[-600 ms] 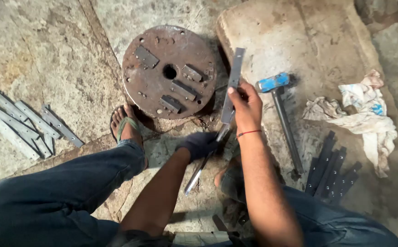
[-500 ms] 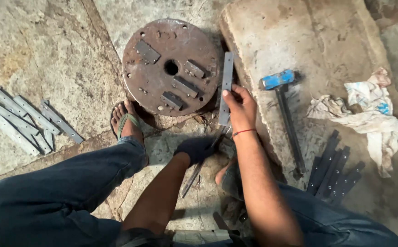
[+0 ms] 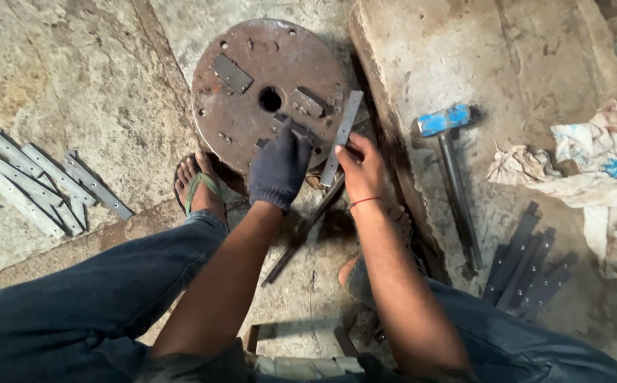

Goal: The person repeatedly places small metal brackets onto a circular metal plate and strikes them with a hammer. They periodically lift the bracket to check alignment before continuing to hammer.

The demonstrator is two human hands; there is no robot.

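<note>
A round rusty steel disc (image 3: pixel 251 64) with a centre hole and small welded blocks lies on the stone floor. My left hand (image 3: pixel 280 167), in a dark glove, rests on the disc's near edge, fingers on one of the blocks. My right hand (image 3: pixel 361 167), bare with a red thread at the wrist, grips a flat grey metal strip (image 3: pixel 344 131) that leans along the disc's right edge. A dark rod (image 3: pixel 301 230) lies on the floor below both hands.
A blue-headed hammer (image 3: pixel 444 152) lies on the raised stone slab (image 3: pixel 507 64) at right, beside a crumpled rag (image 3: pixel 592 170) and several dark flat bars (image 3: pixel 524 266). More grey strips (image 3: pixel 39 184) lie at left. My sandalled foot (image 3: pixel 198 188) sits by the disc.
My gloved left hand has moved up from the rod onto the disc's edge. My right hand has brought the strip down against the disc's right side. The camera has tilted.
</note>
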